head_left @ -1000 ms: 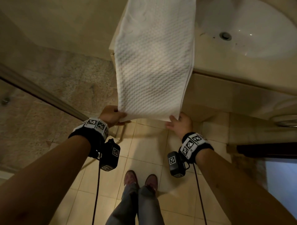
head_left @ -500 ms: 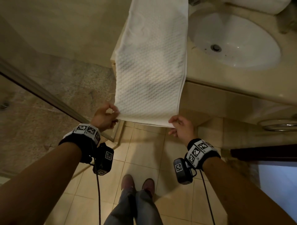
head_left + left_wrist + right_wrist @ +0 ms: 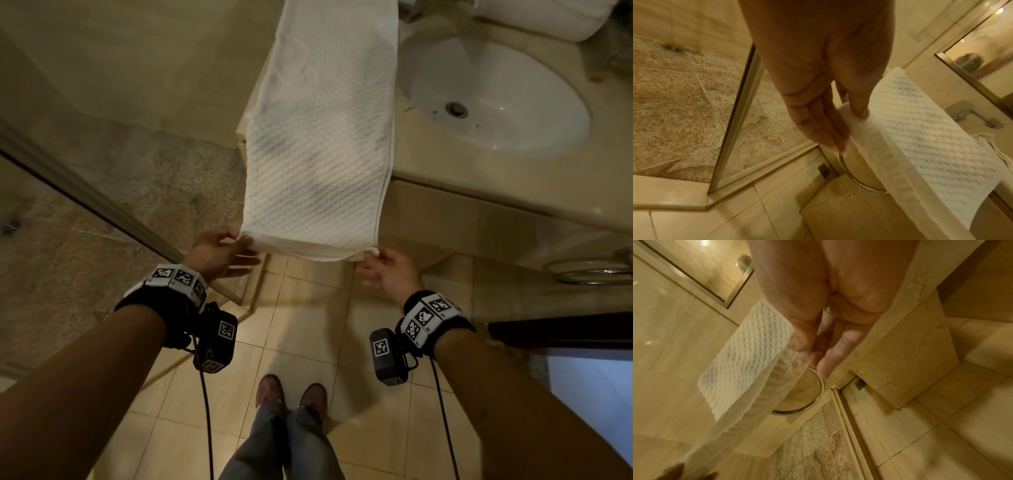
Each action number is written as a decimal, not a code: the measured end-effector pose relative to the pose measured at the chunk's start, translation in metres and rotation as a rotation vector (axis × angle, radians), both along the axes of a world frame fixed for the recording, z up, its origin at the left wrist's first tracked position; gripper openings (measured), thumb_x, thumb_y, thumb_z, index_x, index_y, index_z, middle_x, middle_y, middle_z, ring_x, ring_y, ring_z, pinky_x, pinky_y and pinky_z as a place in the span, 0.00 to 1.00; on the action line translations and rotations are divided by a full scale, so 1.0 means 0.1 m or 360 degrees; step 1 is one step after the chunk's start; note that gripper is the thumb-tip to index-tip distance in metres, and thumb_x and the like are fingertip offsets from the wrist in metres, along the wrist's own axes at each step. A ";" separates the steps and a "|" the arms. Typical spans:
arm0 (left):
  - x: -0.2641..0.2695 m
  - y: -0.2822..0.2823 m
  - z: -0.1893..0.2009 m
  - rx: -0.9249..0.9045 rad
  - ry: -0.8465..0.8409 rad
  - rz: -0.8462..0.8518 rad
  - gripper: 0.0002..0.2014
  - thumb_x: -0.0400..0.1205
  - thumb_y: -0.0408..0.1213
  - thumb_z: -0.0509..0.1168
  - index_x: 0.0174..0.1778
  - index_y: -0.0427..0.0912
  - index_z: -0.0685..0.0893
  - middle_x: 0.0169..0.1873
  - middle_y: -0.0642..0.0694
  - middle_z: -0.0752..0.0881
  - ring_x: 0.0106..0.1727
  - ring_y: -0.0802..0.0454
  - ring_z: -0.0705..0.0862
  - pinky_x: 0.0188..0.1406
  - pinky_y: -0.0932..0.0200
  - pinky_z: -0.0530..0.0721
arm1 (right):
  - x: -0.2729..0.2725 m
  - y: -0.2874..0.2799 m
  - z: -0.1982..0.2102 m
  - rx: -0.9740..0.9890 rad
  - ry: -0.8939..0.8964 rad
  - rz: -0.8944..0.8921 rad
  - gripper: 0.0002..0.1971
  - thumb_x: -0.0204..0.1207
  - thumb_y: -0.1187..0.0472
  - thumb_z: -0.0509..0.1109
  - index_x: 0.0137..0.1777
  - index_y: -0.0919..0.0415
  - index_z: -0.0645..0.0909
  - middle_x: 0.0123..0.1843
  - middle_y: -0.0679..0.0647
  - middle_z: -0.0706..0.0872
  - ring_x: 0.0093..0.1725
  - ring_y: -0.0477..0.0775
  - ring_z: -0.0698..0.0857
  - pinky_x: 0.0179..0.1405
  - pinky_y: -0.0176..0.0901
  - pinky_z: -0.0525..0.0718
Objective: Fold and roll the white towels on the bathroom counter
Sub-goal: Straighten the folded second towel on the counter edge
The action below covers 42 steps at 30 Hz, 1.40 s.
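Observation:
A white waffle-weave towel (image 3: 318,154), folded into a long strip, lies on the bathroom counter (image 3: 479,185) left of the sink, and its near end hangs out past the front edge. My left hand (image 3: 245,245) pinches the near left corner, thumb on top and fingers underneath, as the left wrist view shows on the towel (image 3: 920,138). My right hand (image 3: 371,255) pinches the near right corner the same way, seen beside the towel (image 3: 748,361) in the right wrist view. The near hem looks doubled over between both hands.
A white oval sink (image 3: 493,99) sits right of the towel, with rolled white towels (image 3: 534,17) behind it. A glass shower partition (image 3: 85,192) stands at the left. A metal ring holder (image 3: 589,272) hangs under the counter at right. My shoes (image 3: 291,397) stand on the tiled floor.
Both hands shifted from under the hanging end to pinching its two corners and lifted it slightly. The hem now looks turned over. My head has tilted, showing more of the sink.

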<state>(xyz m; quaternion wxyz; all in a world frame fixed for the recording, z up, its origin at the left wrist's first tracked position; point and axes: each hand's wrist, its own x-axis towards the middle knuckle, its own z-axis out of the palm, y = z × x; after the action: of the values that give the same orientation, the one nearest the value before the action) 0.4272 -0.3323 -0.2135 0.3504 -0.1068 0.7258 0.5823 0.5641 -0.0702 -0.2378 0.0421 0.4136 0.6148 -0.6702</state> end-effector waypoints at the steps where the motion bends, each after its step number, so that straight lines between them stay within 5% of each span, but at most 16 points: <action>1: 0.01 0.01 0.00 0.0012 -0.0048 0.0016 0.05 0.84 0.35 0.64 0.47 0.38 0.74 0.51 0.30 0.86 0.48 0.39 0.90 0.38 0.49 0.91 | -0.01 0.00 0.00 -0.0027 -0.0009 -0.0010 0.11 0.81 0.64 0.67 0.61 0.65 0.78 0.54 0.58 0.85 0.50 0.53 0.87 0.40 0.43 0.90; 4: 0.03 0.10 -0.01 0.0077 -0.0104 0.0182 0.09 0.85 0.31 0.61 0.58 0.30 0.75 0.59 0.28 0.81 0.51 0.36 0.87 0.34 0.50 0.91 | -0.06 -0.04 0.03 -0.0008 -0.0009 -0.0034 0.11 0.81 0.63 0.68 0.59 0.68 0.78 0.57 0.60 0.84 0.48 0.52 0.87 0.54 0.50 0.88; 8: 0.00 0.25 0.00 0.0027 0.0085 0.0444 0.15 0.81 0.26 0.64 0.62 0.36 0.70 0.63 0.31 0.75 0.53 0.33 0.85 0.32 0.45 0.90 | -0.15 -0.11 0.11 0.0167 0.0061 -0.0184 0.09 0.81 0.65 0.68 0.56 0.70 0.78 0.56 0.62 0.86 0.41 0.51 0.89 0.33 0.28 0.86; 11: 0.01 0.32 0.04 0.0026 0.0175 0.0460 0.17 0.80 0.21 0.62 0.53 0.48 0.69 0.61 0.36 0.73 0.53 0.33 0.84 0.34 0.38 0.90 | -0.17 -0.12 0.17 0.0407 0.0166 -0.0266 0.11 0.80 0.67 0.68 0.56 0.59 0.69 0.50 0.57 0.83 0.30 0.48 0.88 0.35 0.39 0.89; 13: 0.03 0.34 0.10 0.0065 0.0137 0.0427 0.12 0.80 0.21 0.62 0.43 0.44 0.74 0.60 0.36 0.77 0.54 0.33 0.85 0.33 0.45 0.91 | -0.18 -0.11 0.20 0.0475 0.0201 -0.0256 0.14 0.79 0.69 0.66 0.55 0.53 0.66 0.48 0.55 0.81 0.27 0.48 0.88 0.31 0.39 0.88; 15: 0.04 0.32 0.14 0.0112 0.0088 0.0397 0.10 0.80 0.21 0.63 0.36 0.38 0.79 0.59 0.36 0.80 0.54 0.34 0.85 0.36 0.49 0.91 | -0.20 -0.11 0.23 0.0447 0.0204 -0.0191 0.10 0.80 0.70 0.66 0.49 0.53 0.73 0.54 0.57 0.83 0.26 0.44 0.86 0.27 0.37 0.85; 17: 0.01 0.25 0.12 0.0126 0.0040 0.0359 0.08 0.79 0.21 0.64 0.37 0.33 0.84 0.58 0.35 0.83 0.54 0.36 0.87 0.41 0.50 0.91 | -0.22 -0.10 0.23 0.0363 0.0219 -0.0167 0.08 0.80 0.71 0.67 0.44 0.57 0.80 0.61 0.57 0.82 0.30 0.44 0.86 0.27 0.33 0.84; 20: -0.02 0.15 0.14 0.0167 -0.0057 0.0271 0.09 0.77 0.23 0.68 0.52 0.26 0.84 0.57 0.29 0.85 0.53 0.36 0.88 0.46 0.53 0.90 | -0.20 -0.06 0.20 0.0184 0.0198 -0.0200 0.02 0.79 0.68 0.69 0.47 0.64 0.82 0.58 0.59 0.84 0.33 0.47 0.86 0.31 0.30 0.85; 26: -0.04 0.12 0.29 0.0110 -0.0062 -0.0005 0.17 0.74 0.16 0.67 0.59 0.29 0.82 0.56 0.31 0.86 0.53 0.40 0.88 0.46 0.59 0.89 | -0.17 0.02 0.26 0.0066 0.0135 -0.0209 0.06 0.78 0.58 0.73 0.50 0.60 0.85 0.44 0.53 0.91 0.40 0.48 0.90 0.49 0.35 0.85; 29: -0.06 0.10 0.31 0.0062 -0.0045 -0.0082 0.18 0.76 0.13 0.63 0.62 0.25 0.79 0.56 0.29 0.84 0.52 0.40 0.88 0.38 0.62 0.89 | -0.18 0.04 0.36 0.0098 0.0109 -0.0094 0.09 0.70 0.65 0.79 0.50 0.57 0.86 0.48 0.54 0.91 0.47 0.48 0.88 0.54 0.37 0.83; 32: -0.09 0.13 0.32 -0.0030 0.0003 -0.0063 0.15 0.79 0.20 0.64 0.63 0.24 0.78 0.58 0.30 0.82 0.53 0.38 0.87 0.34 0.62 0.89 | -0.19 0.08 0.36 0.0242 0.0007 0.0000 0.13 0.68 0.66 0.80 0.51 0.55 0.87 0.48 0.49 0.89 0.47 0.42 0.86 0.47 0.31 0.81; 34: -0.12 0.16 0.31 -0.0134 0.0059 -0.0086 0.14 0.81 0.26 0.65 0.62 0.26 0.79 0.59 0.30 0.82 0.55 0.37 0.87 0.35 0.61 0.90 | -0.20 0.09 0.34 0.0278 0.0007 0.0012 0.09 0.68 0.65 0.79 0.47 0.54 0.88 0.47 0.51 0.91 0.48 0.47 0.89 0.52 0.38 0.85; 36: -0.13 0.17 0.33 -0.0207 0.0101 -0.0095 0.10 0.83 0.29 0.64 0.58 0.29 0.78 0.58 0.30 0.82 0.54 0.36 0.86 0.40 0.56 0.91 | -0.21 0.05 0.38 0.0310 0.0021 0.0008 0.06 0.72 0.66 0.76 0.44 0.53 0.87 0.46 0.54 0.91 0.50 0.53 0.90 0.56 0.45 0.87; 39: -0.17 0.23 0.32 -0.0255 0.0182 -0.0077 0.06 0.84 0.32 0.64 0.50 0.31 0.77 0.54 0.34 0.80 0.57 0.39 0.82 0.52 0.47 0.87 | -0.26 0.04 0.39 0.0283 0.0023 -0.0012 0.06 0.77 0.64 0.72 0.53 0.62 0.87 0.45 0.53 0.90 0.45 0.53 0.91 0.55 0.47 0.88; 42: -0.23 0.29 0.31 -0.0102 0.0142 0.0155 0.06 0.82 0.30 0.66 0.45 0.30 0.77 0.51 0.32 0.83 0.55 0.39 0.84 0.39 0.55 0.91 | -0.31 0.08 0.35 0.0443 -0.0071 0.0054 0.14 0.76 0.53 0.74 0.54 0.62 0.87 0.48 0.56 0.91 0.47 0.57 0.90 0.55 0.54 0.88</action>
<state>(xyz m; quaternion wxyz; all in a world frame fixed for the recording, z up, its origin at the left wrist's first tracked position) 0.4038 -0.3033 -0.1821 0.2854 -0.1270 0.7529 0.5792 0.5332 -0.0620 -0.2030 0.0094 0.4198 0.7077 -0.5682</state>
